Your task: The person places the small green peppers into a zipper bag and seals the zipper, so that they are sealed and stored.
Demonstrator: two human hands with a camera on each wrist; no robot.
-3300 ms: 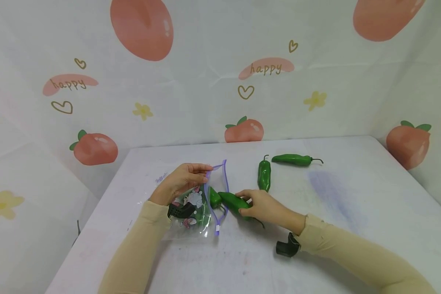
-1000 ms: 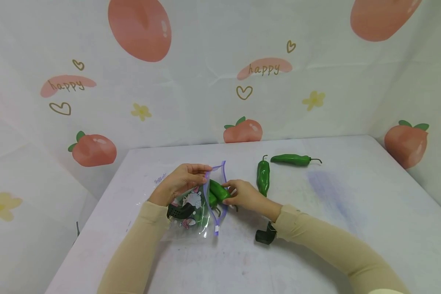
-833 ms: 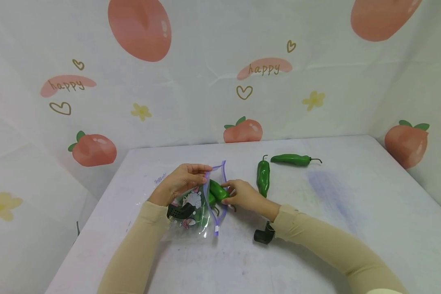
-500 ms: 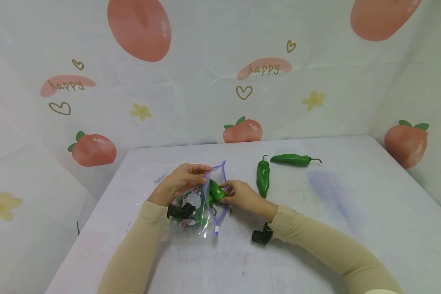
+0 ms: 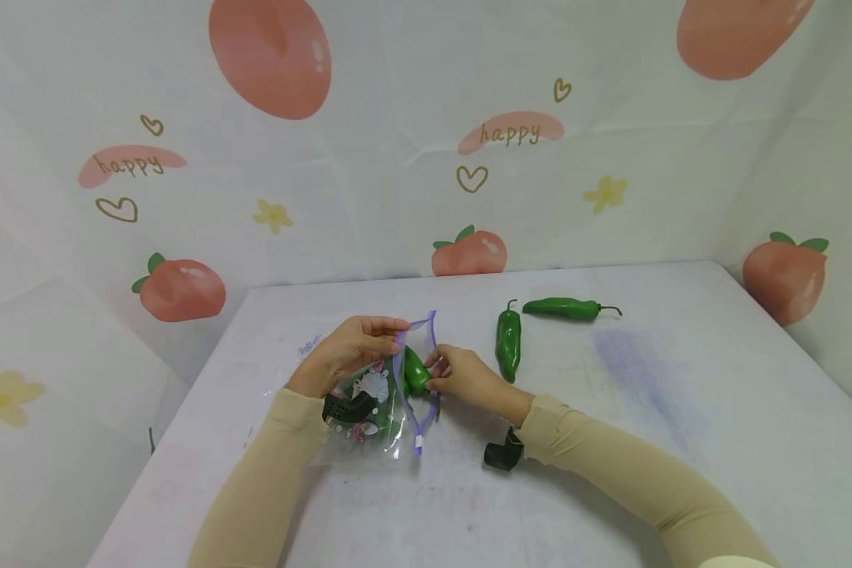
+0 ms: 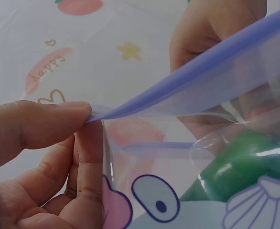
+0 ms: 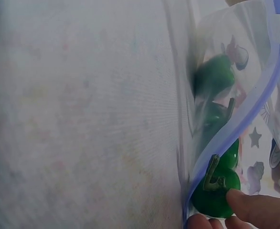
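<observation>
My left hand (image 5: 348, 351) pinches the upper corner of a clear printed slider bag (image 5: 419, 430) with a purple zip edge. In the left wrist view, thumb and finger hold that purple edge (image 6: 188, 76) and the mouth gapes. At the mouth, my right hand (image 5: 468, 379) holds a green pepper (image 5: 415, 372) near its stem end, tip inside the bag. The right wrist view has the thumb (image 7: 254, 207) against this pepper (image 7: 211, 202), its stem pointing out. Deeper in the bag lie other green peppers (image 7: 216, 74), partly hidden by the print.
Two more green peppers lie behind my right hand: one lengthwise pepper (image 5: 509, 343) and one crosswise pepper (image 5: 568, 308). The white table (image 5: 539, 521) meets a printed cloth backdrop (image 5: 369, 205). Black wrist mounts (image 5: 504, 452) hang under the sleeves.
My right hand has moved left with its pepper, from outside the bag's mouth to partly inside, edging a little deeper lately. The left hand has stayed in place on the bag's edge.
</observation>
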